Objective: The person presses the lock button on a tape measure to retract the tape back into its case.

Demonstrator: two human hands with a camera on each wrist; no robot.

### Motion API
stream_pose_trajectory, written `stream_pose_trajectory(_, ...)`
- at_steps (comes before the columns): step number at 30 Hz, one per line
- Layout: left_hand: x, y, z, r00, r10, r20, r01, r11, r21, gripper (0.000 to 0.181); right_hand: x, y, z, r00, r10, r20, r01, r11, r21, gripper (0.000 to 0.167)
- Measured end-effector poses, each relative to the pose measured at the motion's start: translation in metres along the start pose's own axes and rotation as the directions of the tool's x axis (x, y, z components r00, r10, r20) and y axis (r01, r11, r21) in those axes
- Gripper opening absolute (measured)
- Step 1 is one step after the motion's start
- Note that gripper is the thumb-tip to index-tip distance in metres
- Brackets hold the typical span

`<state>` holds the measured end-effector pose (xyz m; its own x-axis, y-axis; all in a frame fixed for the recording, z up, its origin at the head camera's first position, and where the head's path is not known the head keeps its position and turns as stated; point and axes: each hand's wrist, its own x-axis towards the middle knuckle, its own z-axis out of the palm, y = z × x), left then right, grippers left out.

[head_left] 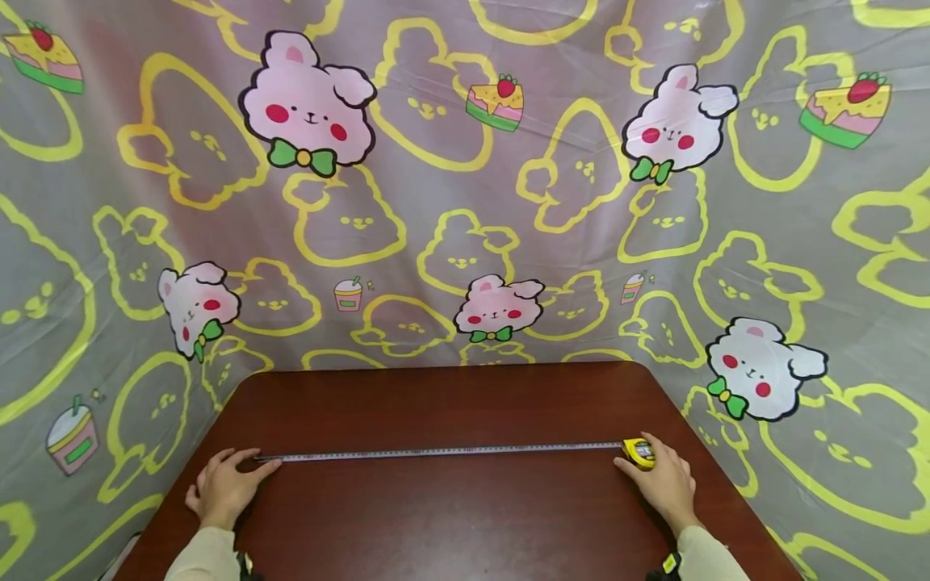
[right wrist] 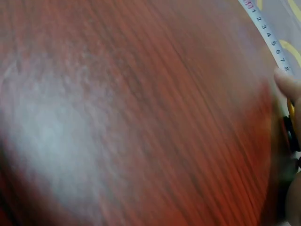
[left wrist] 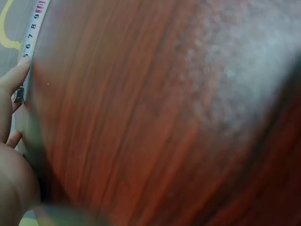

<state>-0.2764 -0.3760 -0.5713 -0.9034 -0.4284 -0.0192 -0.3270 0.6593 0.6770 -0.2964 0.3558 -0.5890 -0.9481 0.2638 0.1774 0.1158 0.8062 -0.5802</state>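
With fingers [head_left: 272, 466] of left hand [head_left: 225, 488], pinching end of tape [head_left: 450, 451], lower left; with right hand [head_left: 670, 484], gripping case [head_left: 640, 454], lower right.

I see the head view facing forward and down over the desk [head_left: 465, 524] from farthest back: cloth [head_left: 414, 226] at twelve o'clock, left hand [head_left: 227, 486] at eight, right hand [head_left: 664, 484] at four. Each wrist view peers down close at the desk, wood filling most of it. The left one has its hand at nine o'clock, tape [left wrist: 32, 35] at ten; the right one, hand at three, tape at two. The head view shares both stretches.
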Motion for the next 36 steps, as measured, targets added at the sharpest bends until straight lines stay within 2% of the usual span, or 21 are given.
stream_pose_trajectory(8, -0.003, 0.001, 0.000, 0.998, 0.014, -0.062, -0.017, 0.999, -0.041, 0.075, 0.001, -0.001, -0.003, 0.999, -0.014, -0.028, 0.013, 0.999, -0.037, 0.083)
stream_pose_trajectory(16, -0.006, 0.000, -0.003, 0.996, 0.044, -0.073, -0.051, 0.995, -0.085, 0.069, 0.002, 0.000, -0.007, 1.000, -0.005, 0.014, 0.005, 1.000, -0.012, 0.079)
stream_pose_trajectory(20, -0.008, -0.004, -0.004, 0.994, 0.065, -0.089, -0.074, 0.993, -0.096, 0.066, 0.001, -0.002, -0.008, 1.000, -0.010, 0.013, 0.010, 1.000, 0.006, 0.074)
stream_pose_trajectory(24, -0.007, -0.005, -0.005, 0.995, 0.061, -0.085, -0.068, 0.994, -0.090, 0.067, 0.002, -0.002, -0.009, 1.000, -0.009, 0.010, 0.008, 1.000, 0.021, 0.074)
stream_pose_trajectory(27, -0.005, -0.004, -0.006, 0.996, 0.049, -0.077, -0.056, 0.995, -0.087, 0.068, 0.004, -0.001, -0.012, 0.999, -0.039, -0.001, 0.039, 0.998, 0.046, 0.074)
stream_pose_trajectory(31, -0.003, -0.001, -0.008, 0.994, 0.067, -0.091, -0.076, 0.992, -0.103, 0.066, 0.009, -0.001, -0.018, 0.995, -0.093, -0.043, 0.096, 0.993, 0.070, 0.072)
stream_pose_trajectory(36, -0.001, 0.005, -0.014, 0.992, 0.069, -0.105, -0.086, 0.983, -0.164, 0.064, 0.010, -0.005, -0.027, 0.994, -0.103, -0.046, 0.106, 0.991, 0.076, 0.074)
